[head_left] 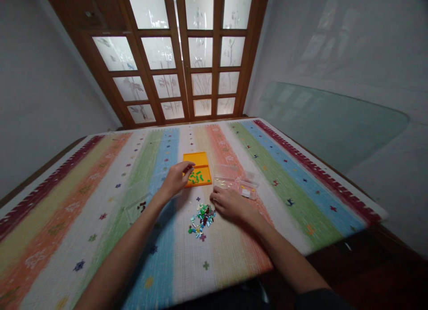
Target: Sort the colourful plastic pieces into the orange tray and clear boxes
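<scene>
My left hand point(177, 177) hovers at the left edge of an open orange box point(200, 158), thumb and fingers drawn together; anything between them is too small to see. Several small green bricks point(197, 176) lie in the box's nearer half. My right hand point(229, 201) is low over the cloth, its fingers curled and their tips close to the right side of a mixed pile of tiny bricks point(203, 216). Green, white, blue, dark red and a few yellow pieces make up that pile. What the right fingertips pinch, if anything, is hidden.
Right of the orange box, a clear plastic box point(234, 173) contains pale pieces, with a white and yellow piece point(246, 193) nearby. On the left, another clear box point(133, 207) has dark red pieces point(141, 206). A striped cloth point(110, 238) covers the table; glazed doors point(182, 69) stand beyond.
</scene>
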Tool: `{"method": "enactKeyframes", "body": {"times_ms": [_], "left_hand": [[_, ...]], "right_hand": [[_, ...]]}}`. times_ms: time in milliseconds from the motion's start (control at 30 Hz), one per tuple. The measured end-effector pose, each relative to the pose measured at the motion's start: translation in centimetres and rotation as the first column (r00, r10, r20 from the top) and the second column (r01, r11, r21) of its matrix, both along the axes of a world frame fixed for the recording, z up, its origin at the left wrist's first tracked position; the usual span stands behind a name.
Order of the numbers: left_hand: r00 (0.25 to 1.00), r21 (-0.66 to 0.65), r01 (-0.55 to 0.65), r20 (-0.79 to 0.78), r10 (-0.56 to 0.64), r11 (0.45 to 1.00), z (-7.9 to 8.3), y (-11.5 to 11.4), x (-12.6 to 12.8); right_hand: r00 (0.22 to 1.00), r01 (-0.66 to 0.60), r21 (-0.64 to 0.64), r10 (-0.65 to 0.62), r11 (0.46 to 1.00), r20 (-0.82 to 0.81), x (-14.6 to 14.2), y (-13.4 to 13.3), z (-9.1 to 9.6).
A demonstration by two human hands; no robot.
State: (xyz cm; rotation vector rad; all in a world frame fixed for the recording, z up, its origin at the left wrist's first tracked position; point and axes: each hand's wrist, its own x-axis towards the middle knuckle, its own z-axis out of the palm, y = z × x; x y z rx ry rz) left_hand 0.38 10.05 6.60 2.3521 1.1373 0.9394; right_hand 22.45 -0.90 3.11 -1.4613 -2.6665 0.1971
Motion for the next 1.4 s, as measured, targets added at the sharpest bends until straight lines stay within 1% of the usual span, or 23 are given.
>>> {"method": "enactKeyframes", "body": {"times_ms": [67,100,167,200,267,367,467,567,633,767,933,1100,1267,1400], "left_hand": [[0.999,0.106,0.029,0.034,-0.033,0.994,1.4,-1.3,-0.6],[0.999,0.137,0.037,0.034,-0.042,0.99,2.0,-2.0,-1.0],[0.999,0.168,0.042,-0.011,-0.04,0.985,2.6,-3.5,-1.8],[0.998,0.178,0.044,-0.043,-0.037,0.983,2.5,-4.2,-2.2],[0.991,0.147,0.068,-0.122,-0.05,0.987,1.6,-5.4,-3.0],[0.975,0.039,0.107,-0.2,-0.097,0.993,-1.0,-6.6,-3.8],[0.976,-0.025,0.125,-0.179,-0.128,0.992,-3.6,-7.3,-3.9],[0.983,-0.03,0.143,-0.111,-0.145,0.989,-4.9,-7.9,-3.5],[0.984,-0.041,0.153,-0.089,-0.156,0.987,-5.3,-8.2,-3.1],[0.979,-0.083,0.17,-0.098,-0.178,0.982,-5.9,-8.4,-2.5],[0.972,-0.117,0.205,-0.089,-0.216,0.972,-6.7,-8.3,-2.2],[0.968,-0.119,0.228,-0.078,-0.238,0.966,-6.7,-8.2,-2.1],[0.976,-0.133,0.188,-0.083,-0.201,0.973,-6.5,-8.4,-2.1],[0.978,-0.135,0.177,-0.089,-0.19,0.975,-6.8,-8.6,-1.7]], "right_hand": [[1.0,-0.003,-0.007,0.003,1.0,0.002,0.0,0.0,0.2],[1.0,-0.003,-0.01,0.003,1.0,-0.001,0.0,-0.1,0.3],[1.0,0.0,-0.012,0.0,1.0,-0.013,0.0,-0.1,0.4],[1.0,0.003,-0.011,-0.003,1.0,-0.02,-0.1,-0.1,0.4],[0.999,0.005,-0.007,-0.005,1.0,-0.032,-0.1,-0.1,0.3],[0.999,0.001,0.001,-0.001,1.0,-0.038,-0.1,-0.1,0.2],[0.999,0.005,-0.002,-0.005,1.0,-0.033,0.0,0.0,0.2],[1.0,0.007,0.002,-0.007,1.0,-0.028,0.0,0.1,0.0],[1.0,0.004,0.01,-0.004,1.0,-0.029,0.1,0.2,-0.1],[0.999,0.002,0.009,-0.002,1.0,-0.044,0.2,0.3,-0.4],[1.0,0.001,0.006,0.0,1.0,-0.03,0.1,0.2,-0.2],[0.999,0.014,-0.003,-0.014,1.0,-0.042,0.1,0.1,0.0],[0.999,0.012,0.007,-0.012,1.0,-0.03,0.1,0.1,-0.2],[1.0,0.007,0.004,-0.007,1.0,-0.027,0.1,0.2,-0.3]]}}
